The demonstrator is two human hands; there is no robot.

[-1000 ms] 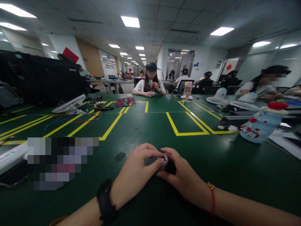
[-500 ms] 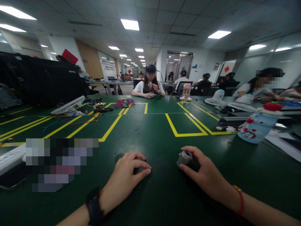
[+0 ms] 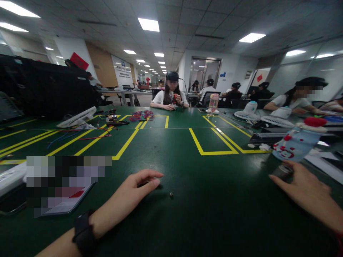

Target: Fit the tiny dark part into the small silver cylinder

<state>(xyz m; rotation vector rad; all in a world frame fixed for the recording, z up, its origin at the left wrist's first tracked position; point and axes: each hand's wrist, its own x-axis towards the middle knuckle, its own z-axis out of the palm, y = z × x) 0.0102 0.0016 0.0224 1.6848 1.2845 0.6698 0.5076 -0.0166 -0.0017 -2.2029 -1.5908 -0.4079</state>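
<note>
My right hand [image 3: 308,191] grips a small grey metal cylinder [image 3: 284,172] between thumb and fingers, at the right of the table in front of the blue bottle [image 3: 296,144]. Left of centre, my left hand [image 3: 139,187] is low over the green table [image 3: 187,221], thumb and index finger almost together. A bit of something greyish shows between them, too little to name. Just right of its fingertips lies a tiny metal ring-like part [image 3: 171,194] with a hole in it. The other fingers of my left hand are mostly hidden.
A phone [image 3: 72,201], partly blurred out, and a white power strip [image 3: 13,176] lie at the left. Wires [image 3: 142,116] and a white fan [image 3: 77,117] are farther back. A person [image 3: 170,96] sits opposite. More fans [image 3: 246,112] stand at the right.
My right hand has carried the grey metal cylinder to the right, close to the bottle. My left hand has drawn back leftward, uncovering the tiny metal part on the table.
</note>
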